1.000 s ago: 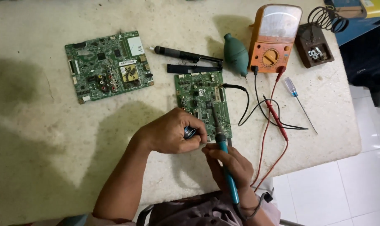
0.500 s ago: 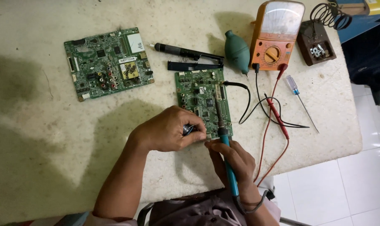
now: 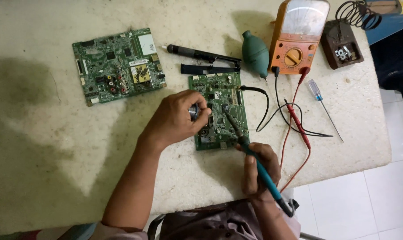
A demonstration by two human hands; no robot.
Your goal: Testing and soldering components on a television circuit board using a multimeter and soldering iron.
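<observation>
Soldering is in hand — our right hand point(image 3: 257, 171) grips the iron point(image 3: 254, 160), tip on the small board point(image 3: 219, 109) at table centre. Our left hand point(image 3: 177, 120) pinches a solder spool point(image 3: 194, 111) — joint unfinished, we judge.

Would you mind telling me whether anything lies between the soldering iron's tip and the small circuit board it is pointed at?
Nothing visible does. The right hand holds the soldering iron with its tip directly over the small circuit board. The left hand rests on the board's left edge, gripping a small metallic part, beside the tip's path.
</observation>
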